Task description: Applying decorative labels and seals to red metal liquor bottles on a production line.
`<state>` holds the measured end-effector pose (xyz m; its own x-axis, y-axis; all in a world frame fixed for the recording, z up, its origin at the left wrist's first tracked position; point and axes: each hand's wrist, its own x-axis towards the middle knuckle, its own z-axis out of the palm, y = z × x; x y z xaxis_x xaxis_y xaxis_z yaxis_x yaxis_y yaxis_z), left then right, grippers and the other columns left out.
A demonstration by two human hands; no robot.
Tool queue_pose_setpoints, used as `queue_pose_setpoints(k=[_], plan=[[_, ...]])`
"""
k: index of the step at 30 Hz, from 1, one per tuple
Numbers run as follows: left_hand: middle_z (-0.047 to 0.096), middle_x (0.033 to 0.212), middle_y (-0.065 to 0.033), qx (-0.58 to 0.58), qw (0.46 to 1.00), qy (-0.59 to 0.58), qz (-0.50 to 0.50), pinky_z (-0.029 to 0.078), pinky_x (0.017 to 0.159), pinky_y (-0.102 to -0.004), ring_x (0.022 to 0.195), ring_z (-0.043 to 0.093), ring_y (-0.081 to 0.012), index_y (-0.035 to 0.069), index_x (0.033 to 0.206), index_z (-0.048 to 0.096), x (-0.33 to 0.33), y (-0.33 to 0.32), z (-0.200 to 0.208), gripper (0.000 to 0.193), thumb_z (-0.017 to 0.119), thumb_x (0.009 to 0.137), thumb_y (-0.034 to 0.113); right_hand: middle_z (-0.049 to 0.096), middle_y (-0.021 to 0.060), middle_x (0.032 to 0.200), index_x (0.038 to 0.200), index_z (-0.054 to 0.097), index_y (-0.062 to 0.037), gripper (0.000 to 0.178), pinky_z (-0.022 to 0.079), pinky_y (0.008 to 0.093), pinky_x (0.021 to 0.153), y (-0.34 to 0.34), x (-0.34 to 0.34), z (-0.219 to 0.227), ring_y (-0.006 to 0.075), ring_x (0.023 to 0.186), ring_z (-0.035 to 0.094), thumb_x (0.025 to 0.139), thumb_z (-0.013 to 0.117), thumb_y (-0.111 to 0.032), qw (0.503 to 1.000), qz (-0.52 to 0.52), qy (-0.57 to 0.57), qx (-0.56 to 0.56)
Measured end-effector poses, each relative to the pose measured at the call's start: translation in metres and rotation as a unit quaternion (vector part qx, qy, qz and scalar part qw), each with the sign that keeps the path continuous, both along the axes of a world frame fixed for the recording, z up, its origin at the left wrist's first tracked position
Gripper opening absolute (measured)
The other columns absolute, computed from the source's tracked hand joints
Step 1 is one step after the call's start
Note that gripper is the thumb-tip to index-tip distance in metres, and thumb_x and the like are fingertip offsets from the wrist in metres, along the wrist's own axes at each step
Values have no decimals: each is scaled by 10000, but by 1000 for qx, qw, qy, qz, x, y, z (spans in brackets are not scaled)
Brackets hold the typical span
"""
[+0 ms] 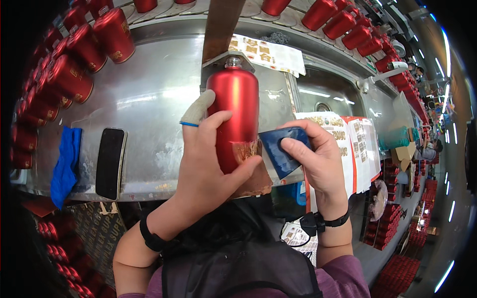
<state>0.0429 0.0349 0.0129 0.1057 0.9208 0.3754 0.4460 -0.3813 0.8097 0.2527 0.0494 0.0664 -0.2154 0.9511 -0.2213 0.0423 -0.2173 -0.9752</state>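
Observation:
A glossy red bottle (232,107) lies with its clear glass neck pointing away from me, in front of a brown upright post. My left hand (201,159) grips its left side and lower end; one finger wears a whitish finger cover (197,109) with a blue band. Near the bottle's lower right, a gold decal (245,151) shows beside my left fingers. My right hand (318,154) pinches a flat dark-blue scraper (283,149) between thumb and fingers, its edge close to the decal; I cannot tell if they touch. Below the bottle is a brown pad (256,183).
Red bottles (69,77) crowd the left, with more along the far conveyor (285,15). A blue cloth (66,164) and a phone (111,164) lie on the metal bench (154,124). Printed decal sheets (355,141) rest at right, before a sink (325,94).

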Motion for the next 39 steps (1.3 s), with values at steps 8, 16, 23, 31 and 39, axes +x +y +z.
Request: queue_pose_setpoints(k=[8, 16, 23, 31, 39], plan=[[375, 1397, -216, -10, 997, -71, -1, 298, 1144, -518, 1408, 323, -431, 48, 876, 558, -9, -6, -9, 180, 727, 815, 34, 701, 20, 949, 1089, 672, -4, 206, 502, 204, 757, -8, 25, -19, 58, 830, 630, 898, 707, -74, 995, -94, 30, -17], [370, 1428, -208, -38, 993, -109, -26, 336, 1133, -452, 1340, 434, -306, 44, 820, 567, -13, -3, -13, 112, 657, 880, 15, 705, 27, 942, 1101, 666, 9, 221, 506, 202, 723, -7, 27, -31, 59, 803, 636, 897, 703, -68, 995, -88, 49, -27], [343, 1475, -208, -193, 930, -314, -13, 385, 1111, -398, 1332, 434, -242, -2, 1221, 497, -22, -7, -24, 381, 671, 885, 36, 703, 24, 935, 1098, 663, 9, 218, 509, 201, 725, -8, 26, -35, 61, 803, 638, 901, 703, -75, 993, -82, 78, -32], [520, 1352, -209, -164, 978, -129, -22, 461, 1011, -360, 1235, 550, -242, -62, 1528, 117, 3, 10, -8, 952, 757, 858, 157, 701, 23, 928, 1087, 668, 6, 202, 513, 209, 739, -9, 24, -35, 65, 823, 641, 903, 699, -71, 994, -66, 77, -43], [536, 1344, -216, -154, 964, -215, -32, 448, 1019, -351, 1204, 572, -241, -91, 1518, 153, 4, 12, -15, 889, 729, 892, 170, 700, 25, 930, 1081, 670, 5, 191, 514, 211, 740, -7, 25, -36, 67, 829, 644, 905, 694, -67, 993, -62, 87, -54]])
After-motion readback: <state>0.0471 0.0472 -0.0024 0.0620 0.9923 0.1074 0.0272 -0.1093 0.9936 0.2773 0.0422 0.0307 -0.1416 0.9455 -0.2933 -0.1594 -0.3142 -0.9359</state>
